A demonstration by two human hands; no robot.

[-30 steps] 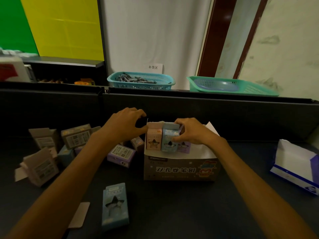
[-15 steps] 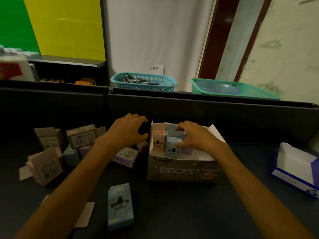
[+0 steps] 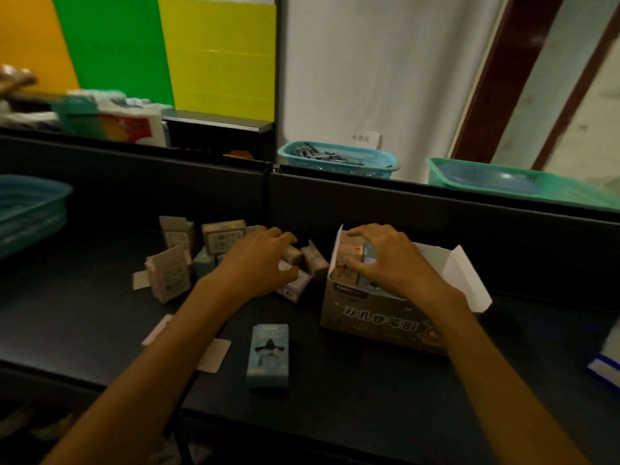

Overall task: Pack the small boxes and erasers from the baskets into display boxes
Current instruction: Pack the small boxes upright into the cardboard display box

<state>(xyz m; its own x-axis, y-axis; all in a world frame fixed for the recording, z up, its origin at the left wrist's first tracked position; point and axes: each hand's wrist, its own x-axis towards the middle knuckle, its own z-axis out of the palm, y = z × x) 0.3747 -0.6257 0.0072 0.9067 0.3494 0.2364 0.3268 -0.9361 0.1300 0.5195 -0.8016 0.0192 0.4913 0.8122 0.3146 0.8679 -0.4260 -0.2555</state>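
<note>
Much was hard to read: the view was dim and soft, the left hand point(image 3: 258, 263) covered most of the loose small boxes point(image 3: 214, 241) behind it, and a purple box point(image 3: 295, 286) showed only as a corner under its palm. Whether those curled fingers actually gripped a box could not be told. The right hand point(image 3: 385, 260) hid most of what stood inside the display box point(image 3: 372, 325); only the tops of a pink box point(image 3: 350, 250) and a pale blue one beside it showed. A white-and-blue carton point(image 3: 607, 364) was cut off at the right edge, a dark teal basket point(image 3: 30, 209) at the left. The display box stood right of centre on the black table point(image 3: 335, 397), its white flap open to the right. A blue box point(image 3: 268, 355) lay alone nearer the table's front edge, with bare table around it. A dark partition closed the far side; behind it sat a teal basket point(image 3: 339, 159) and a green basket point(image 3: 523, 182). The right hand arched over the display box, fingertips curled down onto the pink box, thumb against its near face, pinching it. The left hand reached palm-down over the pile.
</note>
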